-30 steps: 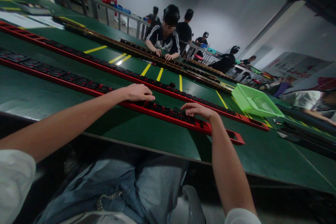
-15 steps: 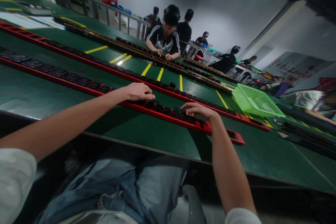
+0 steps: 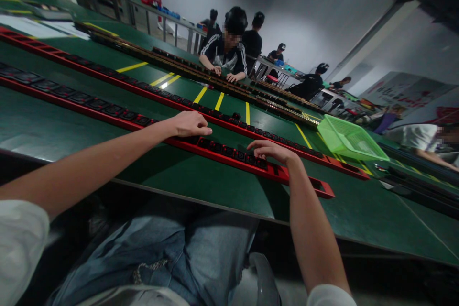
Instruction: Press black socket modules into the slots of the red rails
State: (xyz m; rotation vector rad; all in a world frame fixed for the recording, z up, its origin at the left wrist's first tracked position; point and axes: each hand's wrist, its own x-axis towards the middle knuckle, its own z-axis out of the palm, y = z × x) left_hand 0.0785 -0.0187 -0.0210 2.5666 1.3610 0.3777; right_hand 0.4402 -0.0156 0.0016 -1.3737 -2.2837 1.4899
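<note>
A long red strip [image 3: 229, 158] filled with black sockets runs across the green table [image 3: 201, 181] in front of me. My left hand [image 3: 190, 124] lies on top of the strip, palm down with the fingers held together and flat, holding nothing. My right hand [image 3: 270, 150] rests further right on the same strip, fingers curled down onto the black sockets [image 3: 247, 158]. Whether those fingers pinch anything is hidden. To the right of that hand, the strip's last openings [image 3: 317, 185] have no sockets.
A second red strip [image 3: 272, 136] lies parallel just beyond. A green plastic basket [image 3: 347, 141] stands at the right. Across the table a person in a dark top [image 3: 225, 52] works on a darker strip; other people sit behind and at the far right.
</note>
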